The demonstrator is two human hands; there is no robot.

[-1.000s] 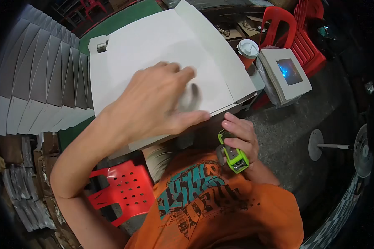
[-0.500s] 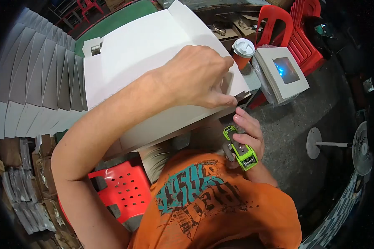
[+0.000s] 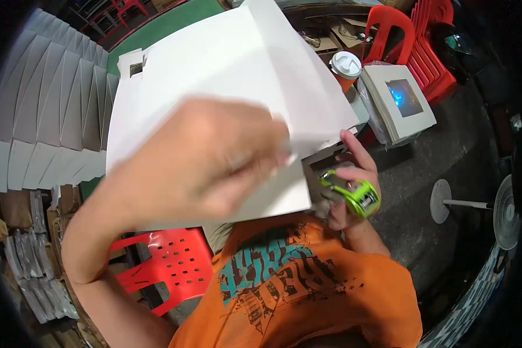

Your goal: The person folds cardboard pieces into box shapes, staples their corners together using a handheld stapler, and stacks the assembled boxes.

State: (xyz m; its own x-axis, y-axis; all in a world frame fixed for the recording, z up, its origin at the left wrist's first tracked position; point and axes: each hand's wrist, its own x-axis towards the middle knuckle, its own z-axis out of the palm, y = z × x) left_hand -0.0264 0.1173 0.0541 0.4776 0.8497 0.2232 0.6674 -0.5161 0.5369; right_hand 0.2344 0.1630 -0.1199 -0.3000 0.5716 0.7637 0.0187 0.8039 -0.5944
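A large white cardboard sheet (image 3: 209, 64) with folded flaps lies in front of me, a small cut-out near its far left corner. My left hand (image 3: 220, 151) is above its near part, blurred by motion; its fingers look curled, and what they hold, if anything, cannot be made out. To the right of the near flap, my right hand (image 3: 359, 174) has some fingers closed round a lime-green tool (image 3: 362, 198) with metal parts. The index finger of that hand extends up to the sheet's right corner.
Folded white cardboard pieces (image 3: 58, 98) stand stacked at the left. A lidded cup (image 3: 346, 65) and a windowed white box stack (image 3: 426, 113) are at the right, near red chairs (image 3: 388, 32). Beyond is a white fan (image 3: 506, 211). A red chair (image 3: 177, 261) stands below the sheet.
My left hand has moved left and toward me from the sheet's right side. The near flap's position has changed. My right hand has moved slightly up and right with the green tool.
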